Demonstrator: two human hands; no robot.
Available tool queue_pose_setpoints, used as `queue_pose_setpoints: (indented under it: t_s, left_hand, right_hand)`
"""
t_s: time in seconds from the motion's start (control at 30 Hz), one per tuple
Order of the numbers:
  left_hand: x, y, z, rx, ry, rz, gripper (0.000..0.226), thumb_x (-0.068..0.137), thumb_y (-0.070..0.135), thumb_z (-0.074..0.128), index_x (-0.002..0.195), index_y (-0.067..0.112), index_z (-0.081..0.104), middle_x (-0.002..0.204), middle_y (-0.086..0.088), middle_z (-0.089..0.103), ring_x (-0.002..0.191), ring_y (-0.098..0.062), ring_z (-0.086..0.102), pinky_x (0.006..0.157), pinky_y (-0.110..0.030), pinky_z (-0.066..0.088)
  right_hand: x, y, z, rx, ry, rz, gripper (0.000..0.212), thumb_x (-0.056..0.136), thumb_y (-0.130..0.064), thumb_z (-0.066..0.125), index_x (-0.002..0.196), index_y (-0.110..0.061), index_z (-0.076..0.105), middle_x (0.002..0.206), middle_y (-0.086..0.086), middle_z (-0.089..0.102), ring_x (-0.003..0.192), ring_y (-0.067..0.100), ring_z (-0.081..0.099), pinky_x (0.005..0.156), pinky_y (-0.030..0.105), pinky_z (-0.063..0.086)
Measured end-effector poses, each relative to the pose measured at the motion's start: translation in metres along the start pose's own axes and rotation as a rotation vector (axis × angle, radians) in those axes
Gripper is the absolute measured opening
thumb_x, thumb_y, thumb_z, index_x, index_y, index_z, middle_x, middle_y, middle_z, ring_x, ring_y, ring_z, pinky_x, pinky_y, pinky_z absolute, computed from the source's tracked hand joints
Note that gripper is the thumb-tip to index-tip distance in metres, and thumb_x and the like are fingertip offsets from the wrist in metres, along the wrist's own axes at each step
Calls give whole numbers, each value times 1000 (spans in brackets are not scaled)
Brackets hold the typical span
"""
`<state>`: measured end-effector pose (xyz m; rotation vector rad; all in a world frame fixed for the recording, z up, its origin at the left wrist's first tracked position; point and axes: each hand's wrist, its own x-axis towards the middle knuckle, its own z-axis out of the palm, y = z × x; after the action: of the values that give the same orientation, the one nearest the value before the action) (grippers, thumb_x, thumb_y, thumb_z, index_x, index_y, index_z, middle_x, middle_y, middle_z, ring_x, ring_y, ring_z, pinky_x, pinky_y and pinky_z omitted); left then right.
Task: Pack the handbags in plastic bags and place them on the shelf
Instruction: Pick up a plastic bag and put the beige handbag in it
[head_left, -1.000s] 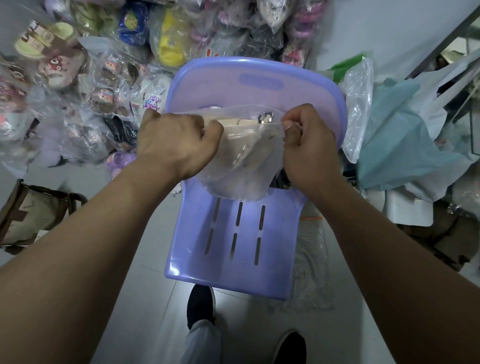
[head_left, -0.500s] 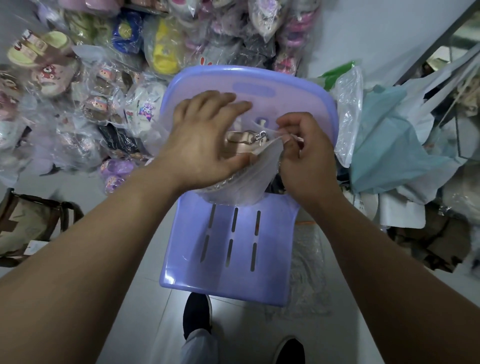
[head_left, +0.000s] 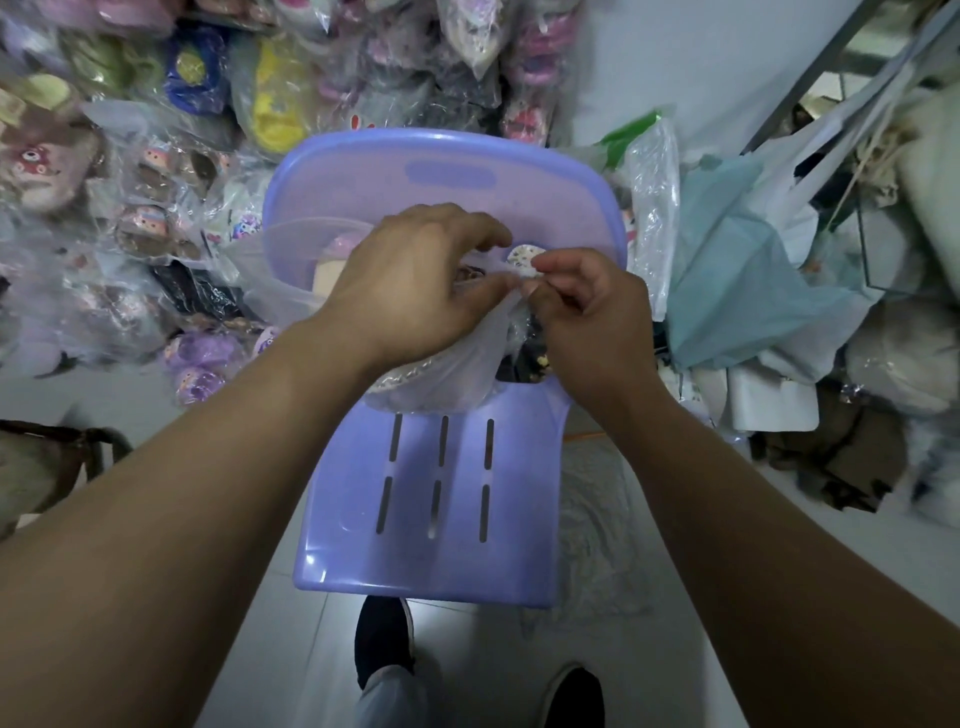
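2 pinches on 1 plastic bag (head_left: 457, 371) above the purple chair (head_left: 431, 499)
your left hand (head_left: 415, 280) and right hand (head_left: 587, 317) both pinch its top edge; the handbag (head_left: 332, 273) sits inside, over the chair's seat.

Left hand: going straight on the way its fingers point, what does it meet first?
Probably the right hand, pinching the plastic bag just beyond the left hand; depth is unclear, so possibly the chair back instead.
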<state>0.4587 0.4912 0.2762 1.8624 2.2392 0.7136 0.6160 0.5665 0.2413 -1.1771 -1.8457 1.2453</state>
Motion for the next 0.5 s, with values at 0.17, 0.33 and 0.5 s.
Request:
queue_pose_setpoints:
  t_s: [0.17, 0.33, 0.5]
  left_hand:
    - [7, 8, 11, -61, -3, 18, 20, 95, 42, 62, 107, 30, 74, 98, 6, 67, 93, -20, 63, 75, -37, 51]
    - [7, 3, 11, 107, 47, 15, 24, 100, 43, 53, 109, 28, 69, 105, 1, 65, 97, -30, 61, 77, -36, 39]
    - [5, -12, 1, 243, 94, -57, 25, 101, 39, 50, 113, 27, 67, 108, -3, 66, 103, -35, 58, 86, -40, 35]
  right_hand:
    - [1, 1, -3, 16, -11, 0, 11, 90, -11, 71, 87, -21, 68, 81, -5, 75, 78, 10, 72, 73, 29, 56]
    - [3, -3, 2, -14, 15, -22, 20, 92, -13, 69, 82, -27, 61, 74, -9, 66, 70, 10, 62, 69, 26, 49]
    - [8, -10, 4, -56, 44, -40, 29, 93, -11, 65, 78, -33, 55, 66, -15, 59, 63, 2, 55, 64, 21, 45]
